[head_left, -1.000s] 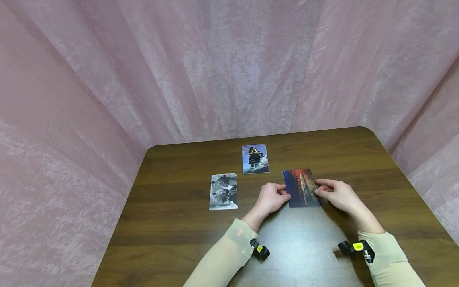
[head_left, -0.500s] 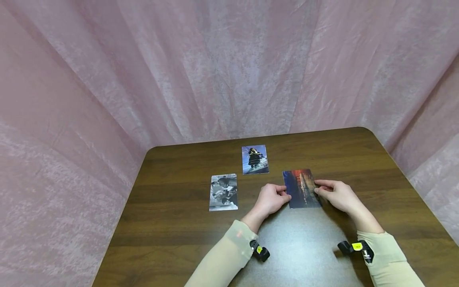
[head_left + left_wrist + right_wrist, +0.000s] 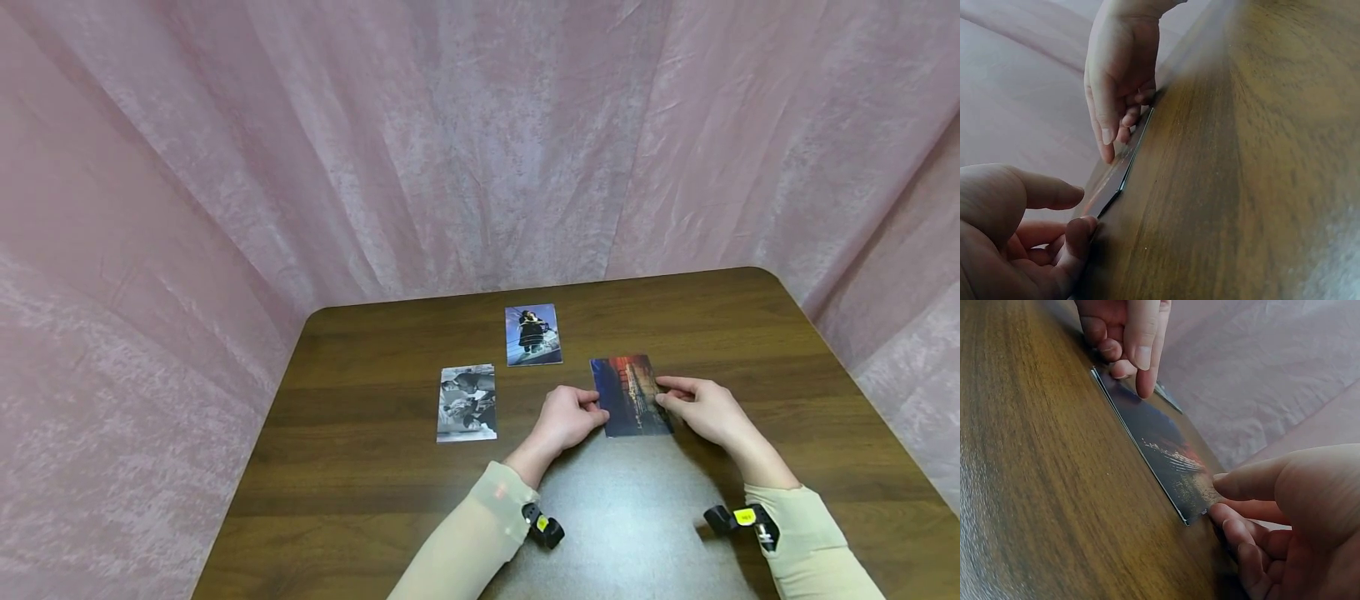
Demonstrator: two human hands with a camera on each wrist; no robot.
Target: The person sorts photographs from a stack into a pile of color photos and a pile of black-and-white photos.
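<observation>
Fingertips of both hands, left hand (image 3: 566, 417) and right hand (image 3: 701, 408), pinch the photo's (image 3: 630, 394) side edges at frame centre; lifting evenly should avoid bending it.

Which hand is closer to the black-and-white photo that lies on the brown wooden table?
Left. The left hand touches the dark red-and-blue photo at its left edge, right of the black-and-white photo; the right hand, at the far edge, is farther away.
</observation>
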